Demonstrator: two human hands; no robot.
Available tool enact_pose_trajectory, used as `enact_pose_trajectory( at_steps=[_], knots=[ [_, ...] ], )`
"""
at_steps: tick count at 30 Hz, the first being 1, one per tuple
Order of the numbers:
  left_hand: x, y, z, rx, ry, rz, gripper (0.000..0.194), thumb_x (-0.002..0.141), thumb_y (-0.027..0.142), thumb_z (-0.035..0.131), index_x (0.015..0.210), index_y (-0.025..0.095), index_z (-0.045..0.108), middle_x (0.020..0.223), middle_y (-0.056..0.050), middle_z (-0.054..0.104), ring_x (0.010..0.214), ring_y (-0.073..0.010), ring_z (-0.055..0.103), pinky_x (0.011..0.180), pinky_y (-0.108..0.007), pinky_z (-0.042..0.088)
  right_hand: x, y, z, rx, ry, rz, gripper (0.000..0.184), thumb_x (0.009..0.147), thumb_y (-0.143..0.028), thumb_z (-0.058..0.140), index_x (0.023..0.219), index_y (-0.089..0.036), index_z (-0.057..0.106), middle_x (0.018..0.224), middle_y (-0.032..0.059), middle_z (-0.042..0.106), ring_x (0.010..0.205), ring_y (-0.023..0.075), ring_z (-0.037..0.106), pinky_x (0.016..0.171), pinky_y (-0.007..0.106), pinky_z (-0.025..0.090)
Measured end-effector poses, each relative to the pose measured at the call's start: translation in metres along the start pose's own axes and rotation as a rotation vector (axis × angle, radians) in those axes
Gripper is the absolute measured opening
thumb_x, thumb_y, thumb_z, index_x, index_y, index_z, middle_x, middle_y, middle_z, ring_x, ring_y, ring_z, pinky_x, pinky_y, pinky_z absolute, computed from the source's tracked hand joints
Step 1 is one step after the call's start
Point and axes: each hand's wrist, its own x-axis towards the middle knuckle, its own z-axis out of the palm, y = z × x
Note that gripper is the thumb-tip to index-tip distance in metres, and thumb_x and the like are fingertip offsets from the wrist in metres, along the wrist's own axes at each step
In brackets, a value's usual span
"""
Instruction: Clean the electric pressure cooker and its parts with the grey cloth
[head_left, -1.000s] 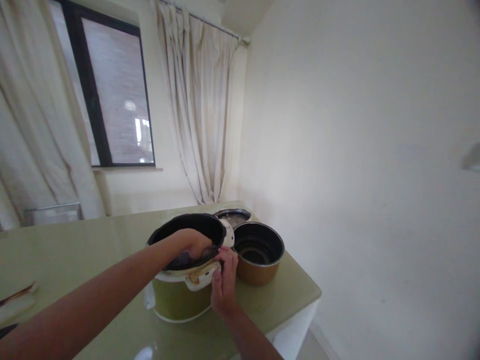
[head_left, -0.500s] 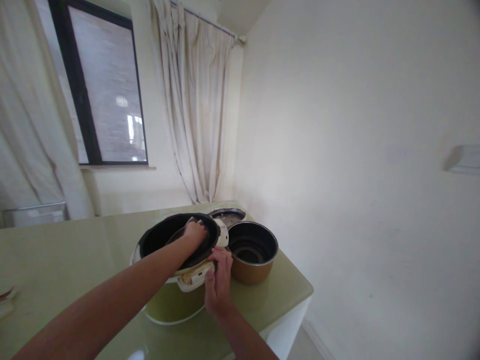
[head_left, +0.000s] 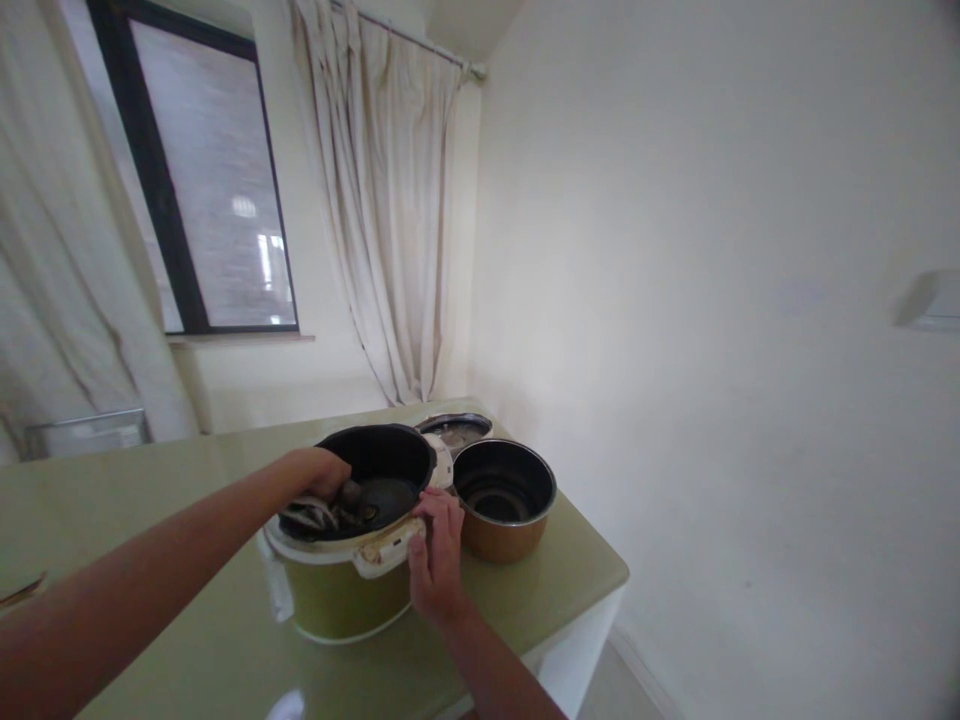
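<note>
Left hand (head_left: 321,472) clenched round limp-looking cloth (head_left: 312,512); likely heavy cooker (head_left: 345,595), toward table's right edge (head_left: 586,545), aptly gripped at rim (head_left: 334,552) by right hand (head_left: 439,565).

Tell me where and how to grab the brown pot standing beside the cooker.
The brown pot is probably best pinched by the right side of its rim, coming from above and the right: it stands upright and open, no handle shows, and the cooker crowds its left.
</note>
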Motion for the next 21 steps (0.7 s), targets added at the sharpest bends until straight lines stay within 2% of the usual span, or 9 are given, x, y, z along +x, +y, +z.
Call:
enact_pose_trajectory(
  at_steps=[3, 8, 10, 13, 18, 21],
  knots=[
    [-0.003, 0.009, -0.003, 0.025, -0.167, 0.005, 0.008, 0.058, 0.023, 0.079, 0.062, 0.018, 0.076, 0.078, -0.016, 0.080, 0.081, -0.0350, 0.075, 0.079, -0.044, 0.061, 0.000, 0.001, 0.004, 0.011, 0.031, -0.008, 0.035, 0.112, -0.050, 0.031, 0.120, -0.025, 0.055, 0.122, 0.0108, 0.060, 0.127, 0.0272, 0.054, 0.107, 0.048, 0.047],
    [0.005, 0.046, -0.007, 0.024, -0.225, 0.104, 0.011, 0.066, 0.020, 0.073, 0.075, 0.018, 0.077, 0.090, -0.011, 0.083, 0.090, -0.0309, 0.075, 0.081, -0.037, 0.060, -0.002, 0.003, 0.008, 0.024, 0.047, -0.001, 0.039, 0.112, -0.052, 0.029, 0.119, -0.025, 0.056, 0.121, 0.0116, 0.059, 0.126, 0.0283, 0.054, 0.106, 0.050, 0.048],
    [0.009, 0.064, -0.006, 0.029, -0.183, 0.151, 0.024, 0.067, 0.017, 0.072, 0.090, 0.018, 0.079, 0.104, -0.012, 0.083, 0.099, -0.0318, 0.076, 0.087, -0.037, 0.059, -0.002, 0.003, 0.010, 0.033, 0.059, 0.006, 0.040, 0.112, -0.053, 0.028, 0.119, -0.026, 0.056, 0.121, 0.0117, 0.058, 0.127, 0.0289, 0.053, 0.106, 0.050, 0.048],
    [0.013, 0.086, -0.003, 0.046, -0.073, 0.180, 0.040, 0.071, 0.015, 0.071, 0.111, 0.015, 0.076, 0.125, -0.020, 0.078, 0.114, -0.0363, 0.074, 0.098, -0.041, 0.056, -0.003, 0.003, 0.014, 0.052, 0.094, 0.001, 0.041, 0.112, -0.055, 0.027, 0.118, -0.026, 0.055, 0.119, 0.0116, 0.058, 0.125, 0.0293, 0.054, 0.105, 0.050, 0.048],
    [0.027, 0.094, 0.005, 0.037, 0.100, 0.085, 0.036, 0.089, 0.027, 0.061, 0.121, 0.013, 0.071, 0.132, -0.028, 0.071, 0.120, -0.0408, 0.072, 0.097, -0.047, 0.056, -0.004, 0.003, 0.017, 0.055, 0.112, 0.004, 0.041, 0.112, -0.054, 0.027, 0.118, -0.025, 0.055, 0.119, 0.0124, 0.056, 0.125, 0.0301, 0.053, 0.105, 0.052, 0.048],
    [0.039, 0.090, 0.011, 0.013, 0.129, 0.063, 0.032, 0.091, 0.027, 0.061, 0.118, 0.014, 0.073, 0.130, -0.026, 0.074, 0.120, -0.0379, 0.073, 0.097, -0.044, 0.057, -0.006, 0.005, 0.017, 0.051, 0.098, 0.005, 0.041, 0.112, -0.055, 0.026, 0.119, -0.025, 0.054, 0.120, 0.0124, 0.056, 0.127, 0.0301, 0.053, 0.106, 0.052, 0.047]
  ],
)
